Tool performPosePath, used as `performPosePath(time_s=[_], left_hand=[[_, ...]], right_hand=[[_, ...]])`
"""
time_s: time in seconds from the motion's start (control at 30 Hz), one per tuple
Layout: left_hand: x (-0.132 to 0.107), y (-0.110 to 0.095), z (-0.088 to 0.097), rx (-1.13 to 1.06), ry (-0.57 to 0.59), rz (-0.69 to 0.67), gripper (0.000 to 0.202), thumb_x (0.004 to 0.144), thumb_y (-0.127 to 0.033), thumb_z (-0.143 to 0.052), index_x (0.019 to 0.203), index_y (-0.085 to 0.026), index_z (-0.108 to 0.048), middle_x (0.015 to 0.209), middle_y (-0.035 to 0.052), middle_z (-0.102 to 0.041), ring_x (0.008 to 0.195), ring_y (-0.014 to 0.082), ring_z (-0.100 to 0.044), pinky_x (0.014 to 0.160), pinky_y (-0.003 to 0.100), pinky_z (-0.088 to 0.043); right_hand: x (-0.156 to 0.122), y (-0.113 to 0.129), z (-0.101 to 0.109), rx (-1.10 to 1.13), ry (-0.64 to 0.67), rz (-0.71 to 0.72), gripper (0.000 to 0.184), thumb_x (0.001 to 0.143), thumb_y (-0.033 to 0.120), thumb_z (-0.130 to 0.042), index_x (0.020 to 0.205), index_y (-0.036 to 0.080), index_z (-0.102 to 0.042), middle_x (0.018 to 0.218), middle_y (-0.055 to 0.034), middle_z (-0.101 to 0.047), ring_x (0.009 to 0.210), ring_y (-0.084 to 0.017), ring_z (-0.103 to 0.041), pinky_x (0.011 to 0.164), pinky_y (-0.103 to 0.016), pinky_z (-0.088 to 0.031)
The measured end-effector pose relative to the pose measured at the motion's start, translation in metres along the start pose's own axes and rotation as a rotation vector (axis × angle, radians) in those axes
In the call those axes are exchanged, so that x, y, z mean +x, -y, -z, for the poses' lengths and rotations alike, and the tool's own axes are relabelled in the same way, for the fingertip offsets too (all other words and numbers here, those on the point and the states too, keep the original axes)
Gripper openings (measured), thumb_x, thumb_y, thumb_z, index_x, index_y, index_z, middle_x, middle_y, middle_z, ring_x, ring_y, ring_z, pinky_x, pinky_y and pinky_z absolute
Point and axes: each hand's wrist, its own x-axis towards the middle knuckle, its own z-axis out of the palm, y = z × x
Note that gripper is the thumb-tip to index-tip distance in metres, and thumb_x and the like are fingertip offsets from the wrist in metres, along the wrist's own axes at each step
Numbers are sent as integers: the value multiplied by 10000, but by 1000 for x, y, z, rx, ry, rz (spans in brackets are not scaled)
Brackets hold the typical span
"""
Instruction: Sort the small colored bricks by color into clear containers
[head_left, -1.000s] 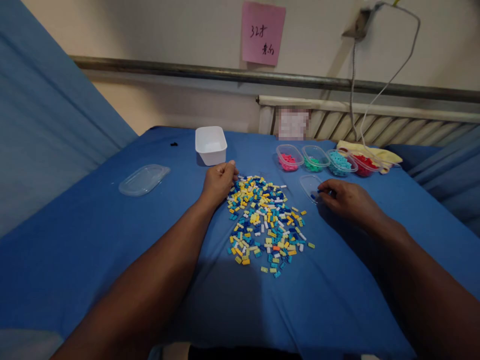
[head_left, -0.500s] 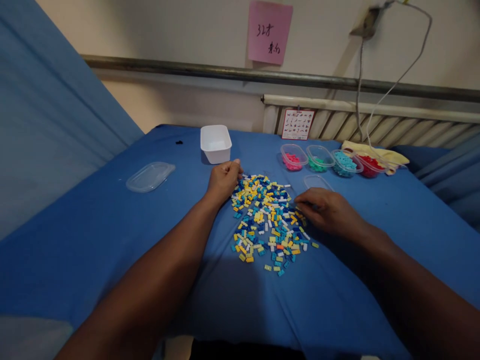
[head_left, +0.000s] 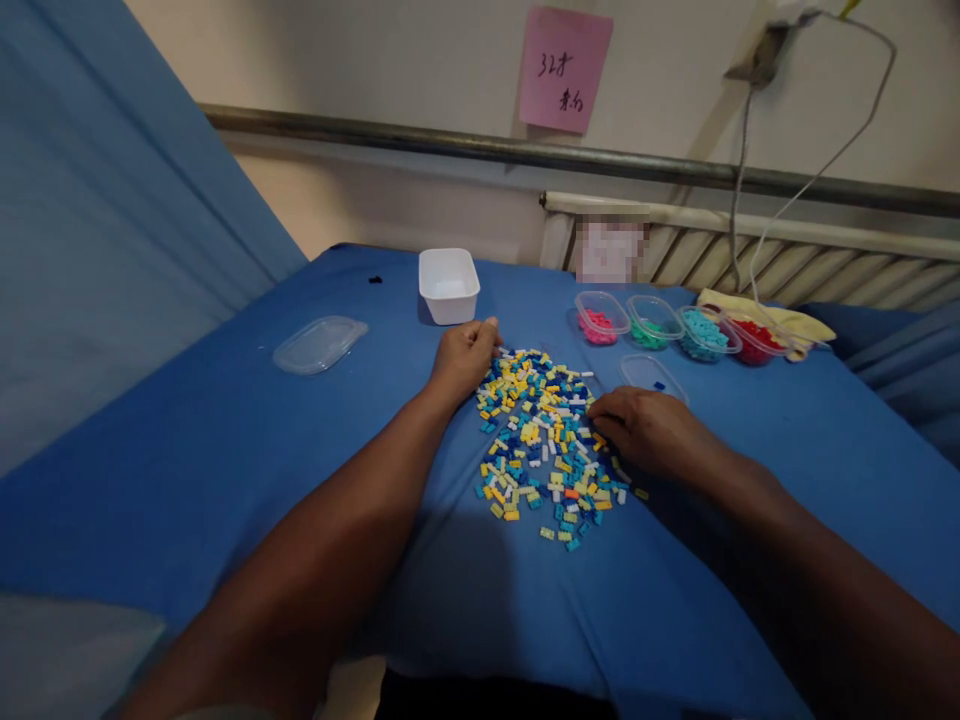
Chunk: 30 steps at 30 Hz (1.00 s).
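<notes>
Right hand [head_left: 649,425] moved off clear lid [head_left: 637,372] to right edge of brick pile [head_left: 530,433], fingers bunched; left hand [head_left: 463,358] curled beside pile. Can't tell if either grips. White tub [head_left: 451,311] behind, clear tubs [head_left: 705,356] past lid.

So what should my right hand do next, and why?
Perhaps pinch another dark blue brick from the pile: your right hand has its fingertips at the pile's edge, and a single dark blue brick lies on the clear plastic piece behind it, so another might belong there.
</notes>
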Motion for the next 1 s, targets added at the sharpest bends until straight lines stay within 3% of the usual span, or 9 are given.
performPosePath(time_s=[0.33,0.77,1.0], left_hand=[[1,2,0,18,12,-22,521,1040,-621,-567,809,-194,-757,709,51,-716,582,170,-605,558,283,-447],[2,0,0,52,17,-13,526,1035,-621,-555,807,-191,-755,728,47,-728,645,182,-644,595,289,-471],[1,0,0,64,19,-28,522,1039,-611,-552,807,-194,-760,728,51,-733,653,188,-652,590,288,-464]], right_hand=[[-3,-7,4,47,18,23,338,1022,189,-554,1178,268,-843,1170,-48,-854,1050,-253,-793,894,-338,-559],[3,6,8,21,49,24,308,1050,246,-577,1161,262,-863,1197,-78,-835,1071,-258,-770,892,-322,-531],[5,23,6,-19,27,32,310,1031,198,-579,1187,224,-846,1181,-106,-820,1076,-273,-761,895,-335,-525]])
